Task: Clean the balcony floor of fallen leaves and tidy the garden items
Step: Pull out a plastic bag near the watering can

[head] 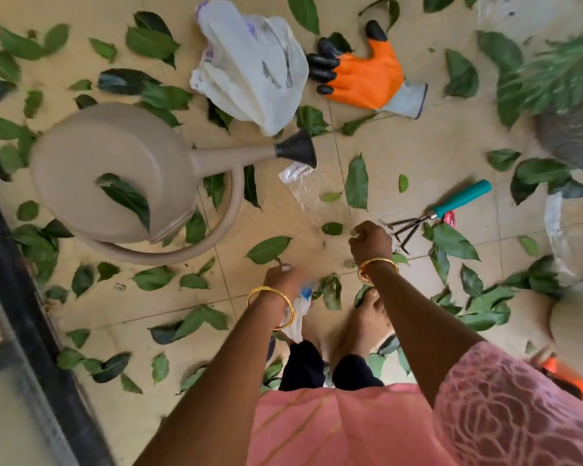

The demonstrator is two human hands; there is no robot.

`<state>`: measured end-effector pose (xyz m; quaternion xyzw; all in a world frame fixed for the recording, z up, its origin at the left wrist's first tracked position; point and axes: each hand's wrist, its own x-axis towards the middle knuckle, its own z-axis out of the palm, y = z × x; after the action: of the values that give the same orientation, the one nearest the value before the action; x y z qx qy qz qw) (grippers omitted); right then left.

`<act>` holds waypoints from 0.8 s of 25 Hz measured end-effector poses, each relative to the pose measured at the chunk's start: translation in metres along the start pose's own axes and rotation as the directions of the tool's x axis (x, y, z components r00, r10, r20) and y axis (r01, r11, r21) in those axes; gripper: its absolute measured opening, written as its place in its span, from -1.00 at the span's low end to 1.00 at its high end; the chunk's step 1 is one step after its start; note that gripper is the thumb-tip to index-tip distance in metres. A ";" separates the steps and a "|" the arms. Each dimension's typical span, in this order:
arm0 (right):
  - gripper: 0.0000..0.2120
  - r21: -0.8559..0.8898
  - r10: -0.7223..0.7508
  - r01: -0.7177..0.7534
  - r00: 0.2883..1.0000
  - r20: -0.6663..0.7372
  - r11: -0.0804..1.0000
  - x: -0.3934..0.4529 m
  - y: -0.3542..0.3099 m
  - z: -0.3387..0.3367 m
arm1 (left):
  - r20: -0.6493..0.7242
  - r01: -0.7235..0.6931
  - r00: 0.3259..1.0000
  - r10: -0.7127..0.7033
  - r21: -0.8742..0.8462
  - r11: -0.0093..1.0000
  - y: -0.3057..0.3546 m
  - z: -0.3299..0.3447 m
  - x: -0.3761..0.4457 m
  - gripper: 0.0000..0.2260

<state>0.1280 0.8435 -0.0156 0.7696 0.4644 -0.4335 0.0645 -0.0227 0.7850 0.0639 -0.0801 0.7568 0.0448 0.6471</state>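
We look down on our two hands above the tiled floor (pixel 428 149), which is strewn all over with green leaves (pixel 270 250). Our left hand (pixel 283 275) has its grip closed round a crumpled white and blue plastic piece (pixel 298 307) that hangs below the wrist; the hand is blurred, so the fingers cannot be told apart. Our right hand (pixel 371 242) is curled into a narrow grip, and we cannot tell whether it pinches anything.

Just right of the right grip, almost touching it, lies the hand rake (pixel 441 211) with its teal handle pointing up and away to the right. Ahead of both grips a clear plastic wrapper (pixel 308 193) lies flat on the tiles. Farther ahead and to the left of the left grip, the beige watering can (pixel 115 173) lies on its side, a leaf on its flank, its black rose touching the wrapper's end. Well beyond the grips sit a white plastic bag (pixel 253 62) and, just beside it, an orange glove (pixel 364 72) with black fingertips. Far right, a grey pot (pixel 576 136) with a leafy plant.
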 end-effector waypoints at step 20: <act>-0.62 0.296 0.089 -0.046 0.987 -0.136 0.954 -0.164 -0.035 -0.108 | -0.049 -0.501 0.862 0.504 0.060 0.863 0.020 -0.019 -0.135 -0.54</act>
<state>0.1348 0.8095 0.1808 0.8161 0.3721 -0.4366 -0.0698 -0.0241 0.8098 0.1992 0.1328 0.7724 0.1923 0.5905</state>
